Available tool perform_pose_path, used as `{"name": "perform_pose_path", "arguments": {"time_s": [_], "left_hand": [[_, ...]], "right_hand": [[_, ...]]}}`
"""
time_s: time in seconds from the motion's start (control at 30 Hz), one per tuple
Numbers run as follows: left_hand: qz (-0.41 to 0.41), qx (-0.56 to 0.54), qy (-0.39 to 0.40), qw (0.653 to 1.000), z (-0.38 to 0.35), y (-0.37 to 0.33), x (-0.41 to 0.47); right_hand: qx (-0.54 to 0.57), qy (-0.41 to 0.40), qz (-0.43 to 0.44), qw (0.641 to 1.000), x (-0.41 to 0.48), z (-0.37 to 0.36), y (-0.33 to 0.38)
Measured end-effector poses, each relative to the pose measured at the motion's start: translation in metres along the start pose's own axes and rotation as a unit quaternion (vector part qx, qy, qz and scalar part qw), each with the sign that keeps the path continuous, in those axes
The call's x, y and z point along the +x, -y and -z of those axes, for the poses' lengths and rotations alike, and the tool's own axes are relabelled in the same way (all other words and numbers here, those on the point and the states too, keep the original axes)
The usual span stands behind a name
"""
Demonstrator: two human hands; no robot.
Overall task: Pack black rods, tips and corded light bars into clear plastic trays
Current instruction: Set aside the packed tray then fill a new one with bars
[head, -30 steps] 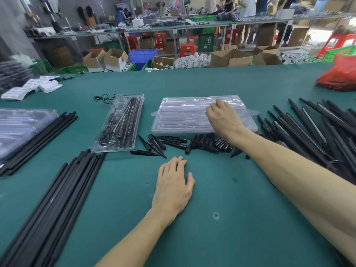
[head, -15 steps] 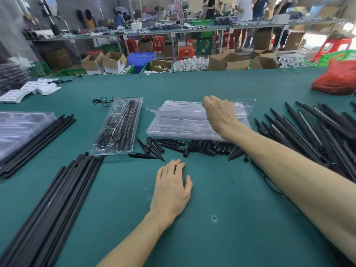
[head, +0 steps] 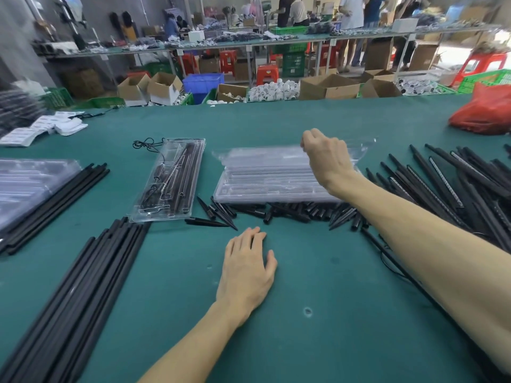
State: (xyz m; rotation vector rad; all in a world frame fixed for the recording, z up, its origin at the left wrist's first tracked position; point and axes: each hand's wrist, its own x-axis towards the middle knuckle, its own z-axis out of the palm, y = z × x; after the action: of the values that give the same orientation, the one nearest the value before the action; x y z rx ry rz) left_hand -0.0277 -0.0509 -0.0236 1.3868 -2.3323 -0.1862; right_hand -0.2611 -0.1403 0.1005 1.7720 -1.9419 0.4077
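Stack: stack of clear trays [head: 271, 186] sits mid-bench, with the top tray [head: 262, 157] tilted up off it.
Right hand [head: 326, 161]: fingers curled, pinching the top tray's far edge, likely to peel off one tray for filling.
Left hand [head: 246, 269]: fingers straight, flat on the bench [head: 304, 327], holding nothing; probably bracing.
Tips [head: 290, 211]: heaped just in front of the stack, within easy reach.
Rods [head: 83, 286]: bundled lower left.
Light bars [head: 442, 175]: piled at right.
Packed tray [head: 171, 178]: set aside left of the stack, cord trailing out.

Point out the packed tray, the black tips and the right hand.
packed tray [head: 160, 217]: head view, near rim.
black tips [head: 293, 211]: head view, middle of the pile.
right hand [head: 326, 158]: head view, back of the hand.
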Motion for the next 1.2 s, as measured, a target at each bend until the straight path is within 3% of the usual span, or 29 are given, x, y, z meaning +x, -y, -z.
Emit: {"name": "perform_pose_path", "arguments": {"time_s": [0.17,0.33,0.43,0.6,0.67,0.93,1.2], "left_hand": [[-0.001,-0.002,0.0,1.0,0.001,-0.001,0.0],[0.001,-0.005,0.003,1.0,0.003,-0.002,-0.001],[-0.001,-0.004,0.003,1.0,0.004,-0.003,-0.001],[-0.003,-0.004,0.004,1.0,0.004,-0.001,-0.001],[-0.004,-0.003,0.004,1.0,0.004,-0.001,0.0],[-0.003,-0.003,0.004,1.0,0.004,-0.001,0.0],[0.0,-0.005,0.005,1.0,0.004,-0.001,-0.001]], "right_hand": [[-0.063,0.04,0.106,0.991,-0.011,-0.011,0.004],[-0.167,0.019,0.177,0.97,-0.012,-0.021,0.004],[-0.137,0.062,0.133,0.98,-0.012,-0.032,0.012],[0.007,0.172,0.065,0.983,-0.008,-0.048,0.013],[0.008,0.182,0.036,0.983,-0.005,-0.048,0.013],[0.14,0.124,-0.099,0.977,-0.002,-0.047,0.012],[0.23,0.033,-0.161,0.959,0.014,-0.026,0.001]]}}
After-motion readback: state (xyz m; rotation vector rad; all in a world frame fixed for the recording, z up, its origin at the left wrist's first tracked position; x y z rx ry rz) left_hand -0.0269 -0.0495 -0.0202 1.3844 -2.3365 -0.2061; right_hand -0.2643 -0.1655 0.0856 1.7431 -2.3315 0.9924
